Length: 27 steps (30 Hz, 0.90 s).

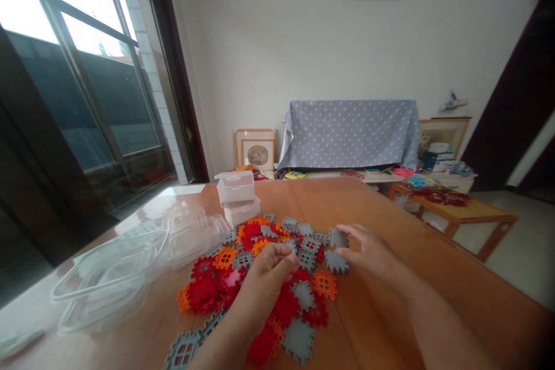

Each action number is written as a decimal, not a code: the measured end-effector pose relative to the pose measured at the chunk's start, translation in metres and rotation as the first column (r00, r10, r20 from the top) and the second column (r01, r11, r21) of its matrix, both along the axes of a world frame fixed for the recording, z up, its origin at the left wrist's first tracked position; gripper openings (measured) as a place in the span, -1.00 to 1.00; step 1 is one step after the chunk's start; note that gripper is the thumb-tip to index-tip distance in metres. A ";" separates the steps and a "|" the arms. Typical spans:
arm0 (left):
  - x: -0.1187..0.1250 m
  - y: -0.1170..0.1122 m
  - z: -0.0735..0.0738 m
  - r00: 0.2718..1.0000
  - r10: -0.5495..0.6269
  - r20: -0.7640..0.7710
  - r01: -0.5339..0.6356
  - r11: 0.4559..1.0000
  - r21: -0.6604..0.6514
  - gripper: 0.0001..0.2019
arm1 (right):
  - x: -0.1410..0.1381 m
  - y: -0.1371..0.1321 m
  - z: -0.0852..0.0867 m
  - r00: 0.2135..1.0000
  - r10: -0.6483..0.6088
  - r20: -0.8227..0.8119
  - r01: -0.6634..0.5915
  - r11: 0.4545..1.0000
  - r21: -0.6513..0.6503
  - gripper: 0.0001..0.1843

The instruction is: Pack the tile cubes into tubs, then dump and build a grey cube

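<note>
Though squarish, the grey tile (337, 262) by the right hand (368, 251) lies flat.

I see a brown wooden table (364, 324) carrying everything. A loose pile of red, orange and grey toothed tiles (203, 289) lies on it, under and around the left hand (269, 274) and reaching the fingertips of the right hand (368, 251). Left of the left hand lie clear plastic containers (113, 277), and beyond it two small white boxes (237, 196) sit stacked.
</note>
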State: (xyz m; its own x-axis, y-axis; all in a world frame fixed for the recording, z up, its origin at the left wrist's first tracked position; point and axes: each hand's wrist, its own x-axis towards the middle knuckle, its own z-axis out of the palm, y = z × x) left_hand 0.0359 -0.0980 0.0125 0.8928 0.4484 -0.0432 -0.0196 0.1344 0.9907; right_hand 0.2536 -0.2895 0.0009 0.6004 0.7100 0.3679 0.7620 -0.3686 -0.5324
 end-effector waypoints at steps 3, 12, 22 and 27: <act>0.001 0.006 -0.004 1.000 0.027 0.013 -0.028 0.998 0.061 -0.68 | 0.011 -0.006 -0.009 0.995 0.062 -0.078 -0.069 0.994 -0.084 -0.43; 0.004 0.012 -0.014 0.999 0.038 0.029 -0.043 0.981 0.191 -0.70 | 0.003 -0.004 -0.008 0.982 0.141 -0.126 -0.169 0.955 -0.245 -0.49; 0.003 0.011 -0.009 0.999 0.038 0.027 -0.043 0.978 0.204 -0.71 | 0.001 -0.003 -0.007 0.974 0.148 -0.170 -0.190 0.944 -0.271 -0.40; 0.004 0.012 -0.012 0.998 0.048 0.034 -0.054 0.975 0.214 -0.71 | 0.001 -0.004 -0.005 0.959 0.167 -0.231 -0.218 0.951 -0.220 -0.35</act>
